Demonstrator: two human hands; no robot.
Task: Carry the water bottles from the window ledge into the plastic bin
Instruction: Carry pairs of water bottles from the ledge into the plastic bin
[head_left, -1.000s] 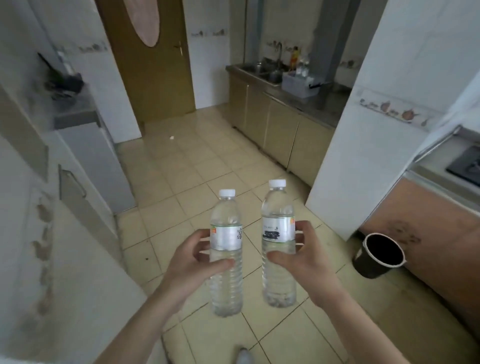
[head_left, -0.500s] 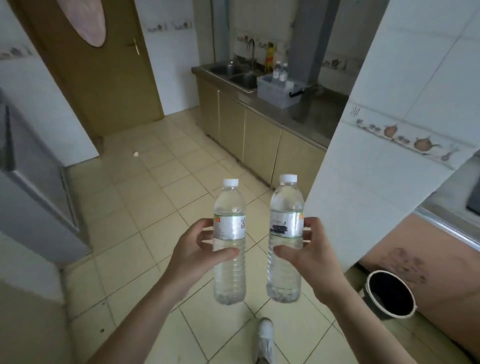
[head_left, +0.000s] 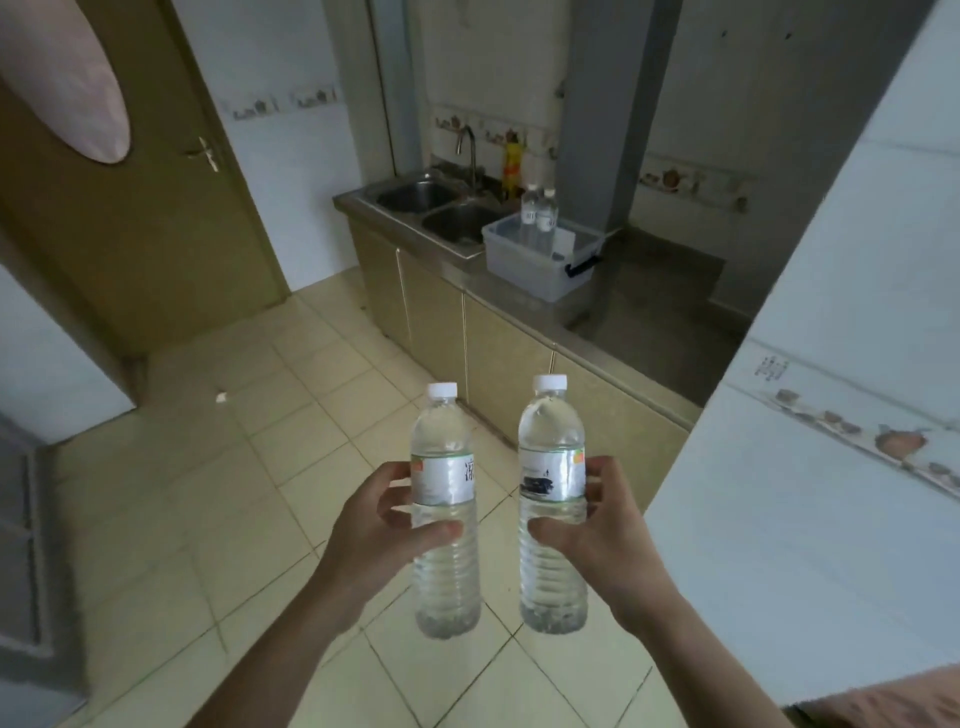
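Note:
My left hand (head_left: 376, 535) grips one clear water bottle (head_left: 444, 566) with a white cap, held upright over the tiled floor. My right hand (head_left: 602, 540) grips a second upright water bottle (head_left: 551, 571) just to its right; the two do not touch. Ahead on the steel counter stands the translucent plastic bin (head_left: 524, 265) with a dark handle clip. Two more bottles (head_left: 540, 210) stand upright in the bin's far side. The window ledge is out of view.
A double sink (head_left: 436, 208) with a tap and a yellow bottle (head_left: 511, 163) lie left of the bin. Olive cabinets (head_left: 467, 332) run under the counter. A white tiled wall corner (head_left: 810, 467) juts in on the right. A brown door (head_left: 145, 208) is at left.
The view has swung right and closer to the counter; the bin looks larger. The black bucket has dropped out of view. Both hands keep the same grip on the bottles.

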